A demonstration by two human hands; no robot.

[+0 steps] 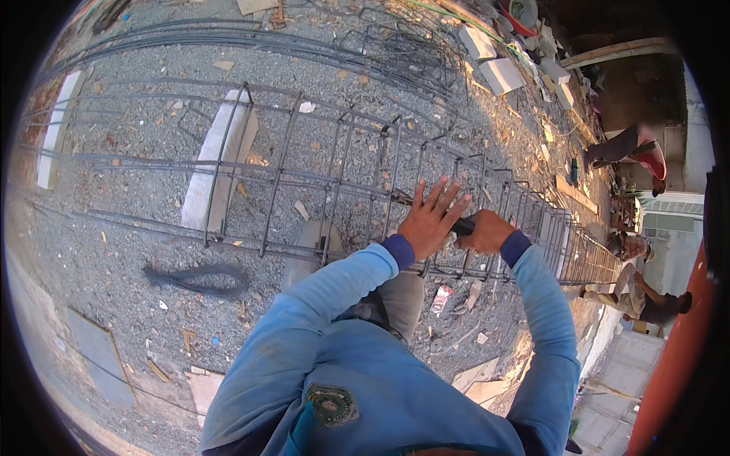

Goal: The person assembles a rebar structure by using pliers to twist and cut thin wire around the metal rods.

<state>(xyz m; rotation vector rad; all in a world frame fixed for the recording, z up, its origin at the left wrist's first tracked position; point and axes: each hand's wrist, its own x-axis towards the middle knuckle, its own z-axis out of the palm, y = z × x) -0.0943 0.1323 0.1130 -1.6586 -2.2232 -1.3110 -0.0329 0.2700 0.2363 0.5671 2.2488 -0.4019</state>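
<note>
A long rebar cage [334, 182] with evenly spaced stirrups stretches across the ground in front of me. My right hand [487, 232] is closed around the black handle of a pair of pincers [462, 226]. The metal head of the pincers reaches a bar crossing, partly hidden behind my left hand. Over the tool, my left hand [427, 228] lies flat with its fingers stretched out and spread. Whether its palm presses on the handle is hidden. A looped bundle of thin dark tie wire [196, 281] lies on the gravel at left, nearer to me than the cage.
Pale blocks [209, 163] prop up the cage. Loose long bars [228, 34] lie beyond it. White blocks [502, 76] and rubble sit at the far right. Several other people are to the right, one bending near the cage's far end [639, 292]. A flat board [99, 357] lies at lower left.
</note>
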